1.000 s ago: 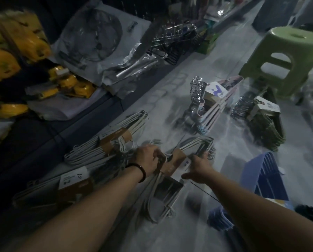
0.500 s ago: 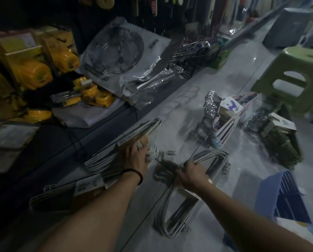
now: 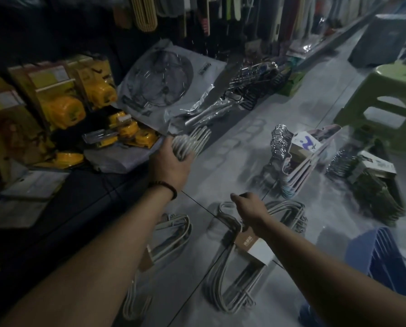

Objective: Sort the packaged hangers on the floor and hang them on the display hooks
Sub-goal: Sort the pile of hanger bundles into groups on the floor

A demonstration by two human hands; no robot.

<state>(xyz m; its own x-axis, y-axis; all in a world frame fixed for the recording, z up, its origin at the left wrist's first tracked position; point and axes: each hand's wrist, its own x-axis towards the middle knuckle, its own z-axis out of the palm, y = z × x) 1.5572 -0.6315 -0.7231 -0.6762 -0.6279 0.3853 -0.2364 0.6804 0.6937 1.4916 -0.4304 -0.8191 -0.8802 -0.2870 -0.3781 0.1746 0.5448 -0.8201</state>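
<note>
My left hand [image 3: 171, 162] grips one white hanger pack [image 3: 192, 141] off the floor [image 3: 232, 161]; my right hand [image 3: 250, 206] pinches a second pack [image 3: 254, 246] by its hooks. Nothing hangs yet, I think.

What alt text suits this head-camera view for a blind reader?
A person's left hand grips a bundle of white hangers, while the right hand holds a second white bundle lying on the grey floor. More packaged hangers and a green stool sit beyond.
</note>
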